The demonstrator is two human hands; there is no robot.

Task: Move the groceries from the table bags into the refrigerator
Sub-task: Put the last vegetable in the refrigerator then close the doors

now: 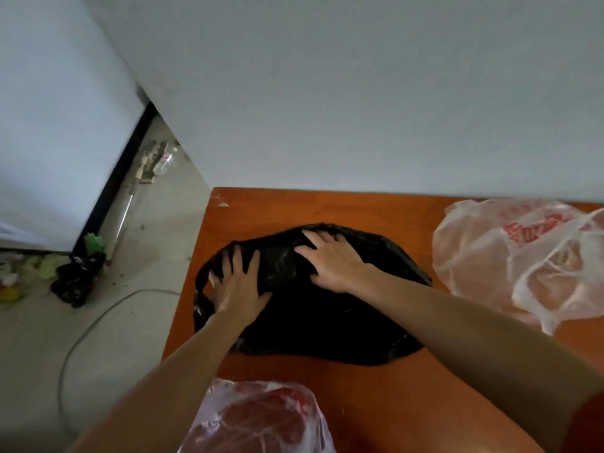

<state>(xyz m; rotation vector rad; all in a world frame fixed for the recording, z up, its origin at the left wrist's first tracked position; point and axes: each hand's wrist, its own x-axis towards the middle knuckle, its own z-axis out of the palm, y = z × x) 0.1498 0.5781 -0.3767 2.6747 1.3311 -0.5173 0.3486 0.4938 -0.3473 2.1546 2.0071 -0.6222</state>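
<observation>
A black plastic bag (313,322) lies flattened in the middle of the orange wooden table (359,207). My left hand (240,282) rests palm down on its left end, fingers spread. My right hand (333,261) presses flat on its upper middle, fingers apart. A pale translucent bag with red print (510,256) lies at the table's right side. At the near edge sits a clear bag holding something red (261,420). The white refrigerator (55,125) stands at the left, its door closed as far as I can see.
The white wall (359,93) runs behind the table. On the floor by the refrigerator lie a small black bag (78,276), green scraps (93,243) and other litter. A grey cable (98,322) loops across the floor left of the table.
</observation>
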